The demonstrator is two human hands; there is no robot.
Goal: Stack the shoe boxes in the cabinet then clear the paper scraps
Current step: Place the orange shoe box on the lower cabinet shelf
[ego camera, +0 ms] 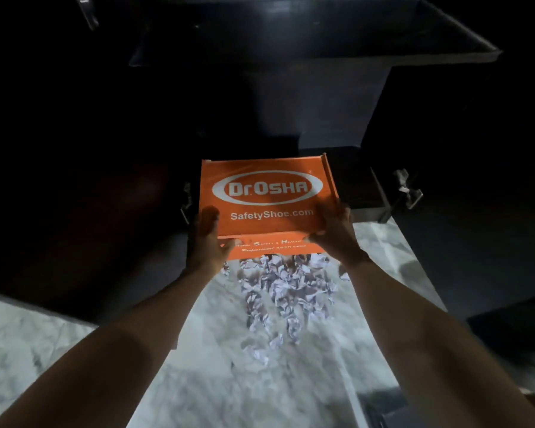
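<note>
While both arms reach forward, the left hand (pixel 209 231) and right hand (pixel 334 230) clamp the near corners of an orange shoe box (pixel 267 196), held at the mouth of a dark cabinet (pixel 322 103). Crumpled paper scraps (pixel 283 291) lie below on the marble floor (pixel 217 375).
</note>
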